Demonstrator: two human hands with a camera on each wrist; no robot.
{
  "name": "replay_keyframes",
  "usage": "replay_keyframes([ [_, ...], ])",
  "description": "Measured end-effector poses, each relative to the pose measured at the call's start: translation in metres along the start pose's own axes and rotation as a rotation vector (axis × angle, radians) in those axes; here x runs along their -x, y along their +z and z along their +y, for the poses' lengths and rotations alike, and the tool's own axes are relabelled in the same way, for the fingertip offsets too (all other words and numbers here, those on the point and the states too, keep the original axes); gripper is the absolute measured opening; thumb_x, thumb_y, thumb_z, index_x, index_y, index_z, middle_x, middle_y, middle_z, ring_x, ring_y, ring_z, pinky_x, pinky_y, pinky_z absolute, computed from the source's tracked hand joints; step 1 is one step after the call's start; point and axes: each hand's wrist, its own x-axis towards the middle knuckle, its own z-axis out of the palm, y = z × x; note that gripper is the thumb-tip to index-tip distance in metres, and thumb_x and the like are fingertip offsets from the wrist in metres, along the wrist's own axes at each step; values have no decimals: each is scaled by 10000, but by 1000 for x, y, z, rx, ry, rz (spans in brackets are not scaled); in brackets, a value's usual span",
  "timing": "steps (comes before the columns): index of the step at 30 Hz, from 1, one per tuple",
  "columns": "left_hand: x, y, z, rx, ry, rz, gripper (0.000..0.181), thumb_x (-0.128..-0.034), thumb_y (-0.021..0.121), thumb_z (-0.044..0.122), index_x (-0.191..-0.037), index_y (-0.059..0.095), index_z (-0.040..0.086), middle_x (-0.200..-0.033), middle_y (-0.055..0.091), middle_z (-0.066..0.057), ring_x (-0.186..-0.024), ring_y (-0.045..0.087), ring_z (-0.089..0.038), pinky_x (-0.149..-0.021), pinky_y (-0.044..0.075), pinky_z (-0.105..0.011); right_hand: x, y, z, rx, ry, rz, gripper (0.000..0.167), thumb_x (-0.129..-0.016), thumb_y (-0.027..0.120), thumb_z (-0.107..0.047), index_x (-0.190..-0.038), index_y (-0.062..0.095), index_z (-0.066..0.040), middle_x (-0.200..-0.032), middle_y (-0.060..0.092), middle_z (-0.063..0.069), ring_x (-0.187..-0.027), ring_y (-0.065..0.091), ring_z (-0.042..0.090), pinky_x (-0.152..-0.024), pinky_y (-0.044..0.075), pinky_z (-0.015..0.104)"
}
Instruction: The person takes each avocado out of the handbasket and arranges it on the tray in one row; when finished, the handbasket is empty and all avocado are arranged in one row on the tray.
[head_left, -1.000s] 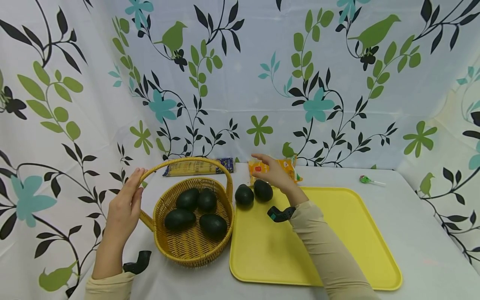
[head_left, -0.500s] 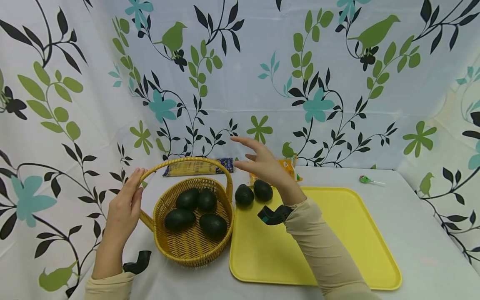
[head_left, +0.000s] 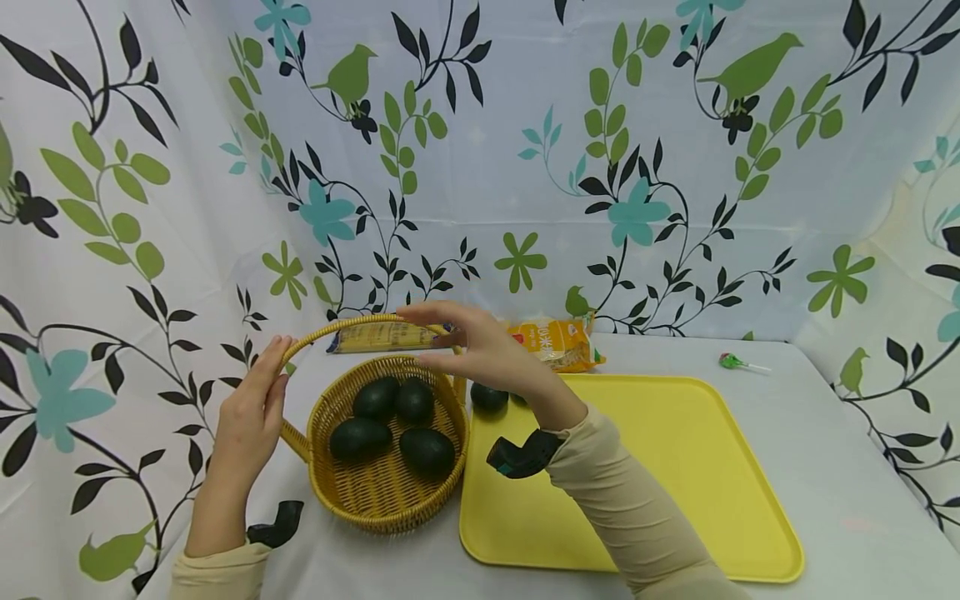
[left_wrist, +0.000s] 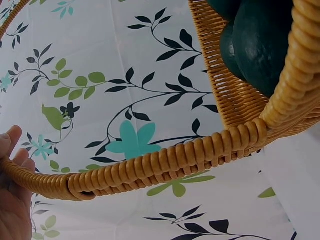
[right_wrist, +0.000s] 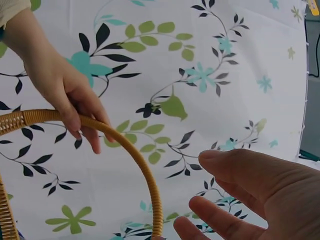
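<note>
My left hand (head_left: pixel 246 421) grips the handle of a yellow wicker basket (head_left: pixel 375 500) on its left side. In the left wrist view, the thumb and fingers of that hand (left_wrist: pixel 14 217) lie around the handle (left_wrist: pixel 165 162). Inside the basket are several dark green avocados (head_left: pixel 427 451). Above the basket's right side hovers my right hand (head_left: pixel 491 354), its fingers spread and nothing in them. The right wrist view shows that hand (right_wrist: pixel 270 195) close to the handle. Outside the basket, an avocado (head_left: pixel 489 397) sits at the tray's far left corner, with another mostly hidden behind my right wrist.
A yellow tray (head_left: pixel 675 467) lies to the right of the basket. Behind them are an orange snack packet (head_left: pixel 558 343) and a long yellow-and-blue packet (head_left: pixel 382 337), partly covered by the handle and right hand. A green-topped lollipop (head_left: pixel 738 362) lies at the far right.
My right hand has moved left from over the orange packet to above the basket's right side, first rising, then lowering. The left hand, basket and avocados have stayed in place.
</note>
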Motion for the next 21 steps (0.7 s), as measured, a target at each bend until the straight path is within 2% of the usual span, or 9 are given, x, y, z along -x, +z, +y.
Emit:
replay_keyframes([
  [2,0,0,0,-2,1,1,634,-872,560,-102,-1423,436,187,-1403,508,-125,-1157,546,-419,-954,210,71,-2,6,2,-16,-3,-55,505,-875,665,-131,-1349,498,-79,-1378,521,69,-1275,492,205,-983,501,320],
  [7,1,1,-1,-1,-3,-2,615,-880,557,-90,-1420,440,181,-1402,509,-128,-1164,543,-417,-956,210,69,-7,19,15,-40,75,-174,507,-885,655,-164,-1362,490,-122,-1397,493,30,-1271,487,186,-972,507,311],
  [13,1,0,0,3,-3,-3,603,-894,544,-77,-1424,435,191,-1409,503,-121,-1174,536,-414,-964,209,67,-11,34,41,10,221,-312,555,-896,644,-258,-1408,440,-193,-1432,464,-5,-1311,459,187,-1021,450,279],
  [17,1,1,-1,4,-1,-2,607,-886,548,-90,-1420,440,179,-1405,506,-124,-1173,536,-412,-968,209,65,-11,44,56,-22,329,-368,574,-888,653,-287,-1414,430,-237,-1440,454,-1,-1308,461,196,-1033,441,309],
  [21,1,1,-1,3,-1,-3,600,-884,549,-92,-1416,445,165,-1404,507,-128,-1169,538,-414,-968,208,66,-11,53,69,-84,454,-392,568,-864,681,-300,-1386,459,-278,-1451,430,33,-1311,442,235,-1017,453,348],
])
